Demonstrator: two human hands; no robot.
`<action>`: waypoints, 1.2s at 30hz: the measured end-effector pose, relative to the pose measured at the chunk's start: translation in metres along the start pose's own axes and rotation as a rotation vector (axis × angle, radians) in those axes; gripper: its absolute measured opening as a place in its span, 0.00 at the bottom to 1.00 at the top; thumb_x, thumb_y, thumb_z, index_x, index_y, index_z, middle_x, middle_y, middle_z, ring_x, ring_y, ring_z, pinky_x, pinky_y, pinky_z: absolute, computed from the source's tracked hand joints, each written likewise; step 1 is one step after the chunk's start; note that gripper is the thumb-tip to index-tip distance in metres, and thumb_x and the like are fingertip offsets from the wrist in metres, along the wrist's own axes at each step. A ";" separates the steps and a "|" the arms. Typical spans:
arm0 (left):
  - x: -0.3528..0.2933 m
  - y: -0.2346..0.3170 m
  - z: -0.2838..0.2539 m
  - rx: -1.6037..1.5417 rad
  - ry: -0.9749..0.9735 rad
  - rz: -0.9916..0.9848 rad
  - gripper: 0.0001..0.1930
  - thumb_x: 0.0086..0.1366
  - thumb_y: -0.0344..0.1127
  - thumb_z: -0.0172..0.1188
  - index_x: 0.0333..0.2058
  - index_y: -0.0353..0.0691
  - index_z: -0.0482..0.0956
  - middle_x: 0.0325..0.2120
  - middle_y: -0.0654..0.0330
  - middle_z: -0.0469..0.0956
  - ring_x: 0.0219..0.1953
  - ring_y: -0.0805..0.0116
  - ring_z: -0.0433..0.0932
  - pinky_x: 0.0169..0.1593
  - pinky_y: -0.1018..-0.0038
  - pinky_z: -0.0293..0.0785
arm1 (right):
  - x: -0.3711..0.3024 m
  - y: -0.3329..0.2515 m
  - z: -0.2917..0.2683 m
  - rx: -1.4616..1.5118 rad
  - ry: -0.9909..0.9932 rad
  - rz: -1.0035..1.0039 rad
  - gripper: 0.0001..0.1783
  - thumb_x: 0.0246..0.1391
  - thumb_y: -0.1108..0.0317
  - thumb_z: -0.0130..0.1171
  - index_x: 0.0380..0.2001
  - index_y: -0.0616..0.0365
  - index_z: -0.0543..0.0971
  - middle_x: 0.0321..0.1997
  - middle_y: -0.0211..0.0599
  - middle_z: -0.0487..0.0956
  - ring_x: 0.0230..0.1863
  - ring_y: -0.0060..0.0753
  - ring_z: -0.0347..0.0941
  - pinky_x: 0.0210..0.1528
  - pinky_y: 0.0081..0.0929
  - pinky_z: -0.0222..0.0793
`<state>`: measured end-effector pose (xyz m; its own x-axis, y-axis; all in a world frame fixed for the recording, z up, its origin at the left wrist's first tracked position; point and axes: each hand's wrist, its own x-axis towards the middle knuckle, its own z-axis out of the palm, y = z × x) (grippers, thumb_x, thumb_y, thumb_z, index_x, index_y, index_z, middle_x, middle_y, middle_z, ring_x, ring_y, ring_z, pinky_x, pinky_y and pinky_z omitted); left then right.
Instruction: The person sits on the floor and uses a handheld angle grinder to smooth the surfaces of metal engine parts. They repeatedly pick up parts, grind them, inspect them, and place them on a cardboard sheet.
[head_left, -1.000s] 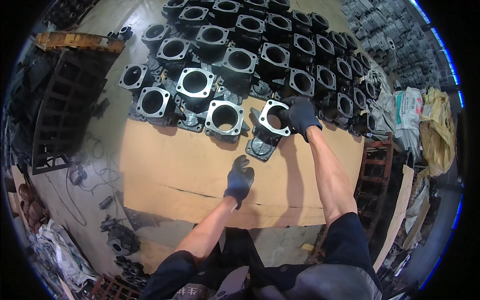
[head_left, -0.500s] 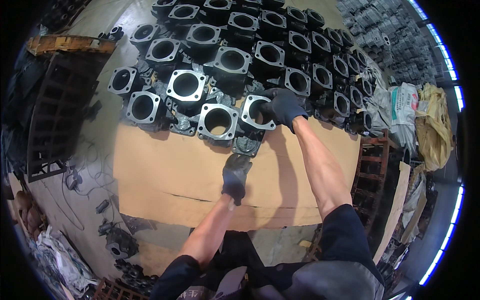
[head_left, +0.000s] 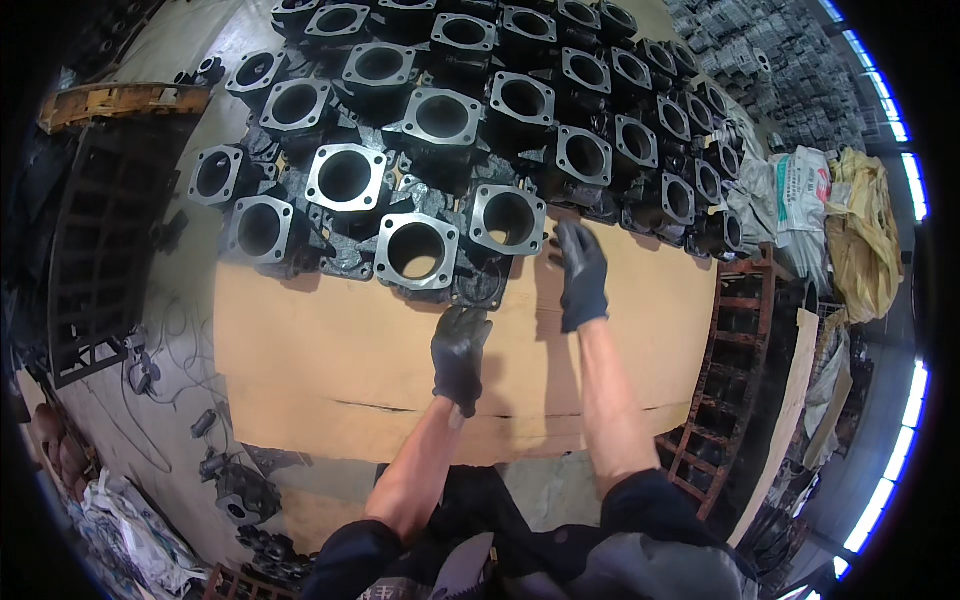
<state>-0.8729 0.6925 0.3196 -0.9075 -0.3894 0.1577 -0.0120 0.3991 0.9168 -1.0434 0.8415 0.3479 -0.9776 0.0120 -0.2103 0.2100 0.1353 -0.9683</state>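
Front-row black casting (head_left: 500,210) sits on the cardboard sheet (head_left: 320,340), bright square flange facing up, bore see-through to the board. It's just right of the neighbouring casting (head_left: 418,245), with more rows behind. Left hand (head_left: 459,350), dark glove, is at the near edge of its base; fingers close together, can't tell if they grip or only touch. Right hand (head_left: 582,275), also gloved, is beside the flange, apart from it, fingers loosely spread, empty. Markings: white sack (head_left: 803,205) on the right carries a green printed panel plus a red patch, next to a yellowish bag (head_left: 865,235).
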 end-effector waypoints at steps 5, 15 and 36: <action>-0.008 -0.007 0.015 -0.704 0.205 -0.414 0.11 0.55 0.21 0.68 0.38 0.34 0.86 0.38 0.51 0.85 0.43 0.53 0.82 0.47 0.65 0.80 | -0.026 0.042 0.027 0.282 0.088 0.256 0.30 0.69 0.42 0.50 0.61 0.53 0.73 0.52 0.33 0.80 0.48 0.30 0.77 0.50 0.32 0.74; 0.003 -0.001 -0.005 -0.193 -0.037 -0.186 0.10 0.58 0.21 0.67 0.39 0.33 0.85 0.42 0.50 0.83 0.44 0.57 0.82 0.48 0.67 0.80 | -0.039 0.035 0.045 0.488 0.047 0.252 0.24 0.72 0.53 0.45 0.65 0.49 0.69 0.61 0.32 0.75 0.64 0.32 0.69 0.64 0.37 0.66; 0.000 -0.059 -0.053 0.356 -0.284 -0.341 0.15 0.60 0.36 0.70 0.44 0.40 0.78 0.29 0.63 0.78 0.32 0.72 0.75 0.40 0.74 0.73 | -0.073 0.074 0.014 0.559 0.141 0.353 0.15 0.67 0.68 0.56 0.51 0.64 0.81 0.39 0.41 0.85 0.35 0.26 0.80 0.38 0.23 0.78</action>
<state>-0.8502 0.6253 0.2850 -0.9041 -0.3267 -0.2756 -0.4205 0.5641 0.7106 -0.9564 0.8363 0.2901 -0.8337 0.0955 -0.5439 0.4571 -0.4333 -0.7767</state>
